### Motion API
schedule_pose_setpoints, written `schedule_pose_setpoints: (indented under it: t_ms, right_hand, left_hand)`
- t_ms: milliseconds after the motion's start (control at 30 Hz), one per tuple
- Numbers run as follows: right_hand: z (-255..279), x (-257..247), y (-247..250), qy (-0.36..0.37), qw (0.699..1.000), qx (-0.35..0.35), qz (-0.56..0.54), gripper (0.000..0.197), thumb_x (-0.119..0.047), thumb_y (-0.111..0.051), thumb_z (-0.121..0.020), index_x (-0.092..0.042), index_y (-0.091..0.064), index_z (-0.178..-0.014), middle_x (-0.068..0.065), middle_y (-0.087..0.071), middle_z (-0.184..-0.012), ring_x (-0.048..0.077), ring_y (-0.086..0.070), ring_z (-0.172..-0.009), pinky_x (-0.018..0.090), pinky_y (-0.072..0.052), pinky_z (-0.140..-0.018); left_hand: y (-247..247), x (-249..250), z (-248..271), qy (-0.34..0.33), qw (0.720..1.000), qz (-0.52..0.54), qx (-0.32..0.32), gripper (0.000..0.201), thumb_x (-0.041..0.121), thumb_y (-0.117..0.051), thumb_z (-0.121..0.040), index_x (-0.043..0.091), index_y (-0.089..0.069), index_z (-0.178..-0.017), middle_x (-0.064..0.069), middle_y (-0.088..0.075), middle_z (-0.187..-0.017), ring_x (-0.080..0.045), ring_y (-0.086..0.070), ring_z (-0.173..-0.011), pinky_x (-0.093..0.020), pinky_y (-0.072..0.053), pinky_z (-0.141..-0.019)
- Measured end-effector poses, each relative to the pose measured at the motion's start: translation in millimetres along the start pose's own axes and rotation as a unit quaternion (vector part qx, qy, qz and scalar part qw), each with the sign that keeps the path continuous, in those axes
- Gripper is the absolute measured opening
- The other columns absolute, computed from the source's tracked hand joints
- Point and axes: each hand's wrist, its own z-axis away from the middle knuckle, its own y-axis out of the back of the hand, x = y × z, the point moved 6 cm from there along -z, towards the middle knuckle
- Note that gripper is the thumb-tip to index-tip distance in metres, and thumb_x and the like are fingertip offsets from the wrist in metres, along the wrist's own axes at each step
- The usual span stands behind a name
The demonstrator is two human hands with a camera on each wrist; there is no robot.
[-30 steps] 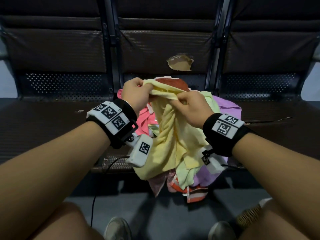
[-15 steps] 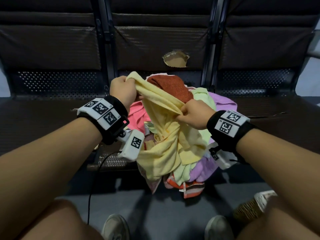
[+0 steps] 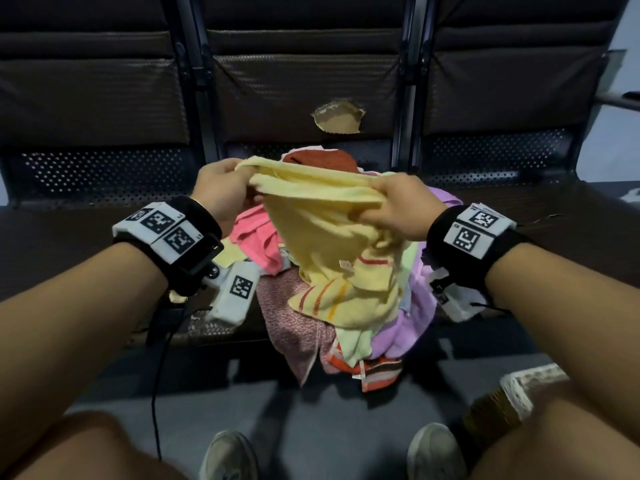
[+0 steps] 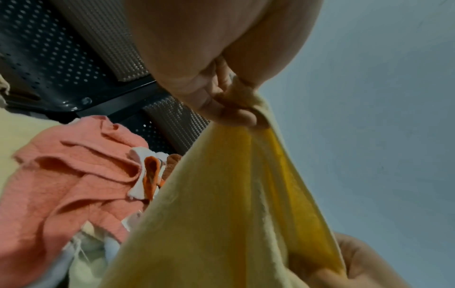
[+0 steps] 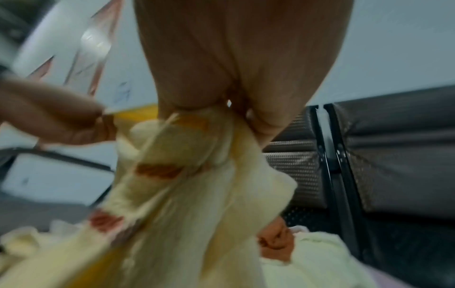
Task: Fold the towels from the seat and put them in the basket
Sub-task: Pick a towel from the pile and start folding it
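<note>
A yellow towel [image 3: 322, 233] with red and orange stripes hangs over a heap of towels [image 3: 311, 323] on the middle seat. My left hand [image 3: 221, 188] pinches its top edge at the left, and the left wrist view shows the fingers [image 4: 229, 113] closed on the yellow towel [image 4: 234, 194]. My right hand [image 3: 398, 209] grips the same edge at the right, bunching the yellow towel [image 5: 192, 194] in its fist [image 5: 221, 109]. The edge is stretched between both hands. A pink towel [image 3: 256, 237], a rust one [image 3: 322, 159] and a purple one [image 3: 415, 306] lie in the heap.
Dark padded bench seats [image 3: 86, 237] run left and right of the heap, with perforated metal backs [image 3: 104, 171] and a torn patch [image 3: 337, 117] in the middle backrest. A woven basket [image 3: 519, 389] stands on the floor at lower right, beside my knee. My shoes [image 3: 228, 455] are below.
My hands have drawn apart along the yellow towel's top edge, the right one sliding rightward, so the edge is now stretched out. The towel's striped lower end has lifted off the heap.
</note>
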Motion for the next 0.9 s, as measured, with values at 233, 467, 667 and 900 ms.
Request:
schedule_pose_setpoints:
  t_ms: [233, 467, 667, 900]
  right_hand:
    - [10, 23, 4, -0.049, 0.981, -0.087, 0.166, 0.024, -0.023, -0.06, -0.092, -0.003, -0.071, -0.085, 0.01, -0.056, -0.069, 0.026, -0.052, -0.068, 0.031, -0.035, -0.061]
    - [12, 42, 22, -0.154, 0.978, 0.096, -0.108, 0.04, -0.028, -0.056, -0.093, -0.009, -0.063, -0.059, 0.004, -0.06, -0.058, 0.02, -0.057, -0.061, 0.032, -0.043, -0.062]
    - [7, 38, 14, -0.129, 0.976, 0.015, -0.173, 0.031, -0.011, -0.043, -0.096, 0.006, -0.068, -0.088, 0.011, -0.059, -0.075, 0.021, -0.056, -0.068, 0.032, -0.045, -0.064]
    - [12, 53, 32, -0.094, 0.993, 0.067, -0.012, 0.03, -0.033, -0.069, -0.089, -0.013, -0.072, -0.067, 0.012, -0.068, -0.068, 0.023, -0.062, -0.067, 0.032, -0.044, -0.058]
  left_hand:
    - [19, -2, 0, -0.014, 0.997, -0.07, 0.018, 0.03, -0.012, -0.046, -0.091, 0.003, -0.07, -0.101, -0.014, -0.067, -0.081, -0.004, -0.057, -0.04, -0.014, -0.04, -0.037]
    - [24, -11, -3, 0.012, 0.997, -0.07, 0.003, 0.019, -0.007, -0.055, -0.094, -0.002, -0.069, -0.105, -0.013, -0.059, -0.073, -0.002, -0.049, -0.037, -0.011, -0.038, -0.038]
    - [13, -16, -2, 0.094, 0.991, 0.062, -0.07, 0.025, 0.005, -0.042, -0.099, -0.003, -0.061, -0.113, -0.014, -0.065, -0.093, -0.02, -0.068, -0.072, -0.025, -0.057, -0.062]
    - [14, -7, 2, -0.139, 0.933, -0.292, -0.16, 0.035, 0.025, -0.091, -0.069, 0.013, -0.063, -0.087, 0.01, -0.067, -0.073, -0.001, -0.059, -0.062, -0.013, -0.046, -0.055]
